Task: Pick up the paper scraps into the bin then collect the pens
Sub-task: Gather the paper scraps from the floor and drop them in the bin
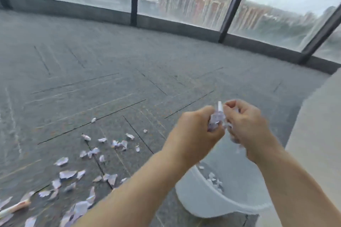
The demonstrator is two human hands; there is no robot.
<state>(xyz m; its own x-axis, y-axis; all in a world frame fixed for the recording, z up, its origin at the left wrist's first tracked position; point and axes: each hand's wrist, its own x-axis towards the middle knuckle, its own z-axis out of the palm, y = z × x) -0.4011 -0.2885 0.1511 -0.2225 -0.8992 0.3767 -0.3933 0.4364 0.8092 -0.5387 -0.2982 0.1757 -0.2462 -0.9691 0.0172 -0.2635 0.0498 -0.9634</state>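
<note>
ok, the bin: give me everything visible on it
The bin is a white, slightly translucent, plastic-looking round tub, standing upright and open-topped on the grey carpet at lower right, next to a pale wall. Some paper scraps already lie inside. Both forearms cross in front and hide part of its rim; the left hand and right hand, holding more scraps, hang above it. Neither hand touches it.

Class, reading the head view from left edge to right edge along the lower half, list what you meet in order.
Pen lying on the carpet → scattered paper scraps → left hand clutching scraps → right hand also holding scraps, above the white bin → pale wall.
</note>
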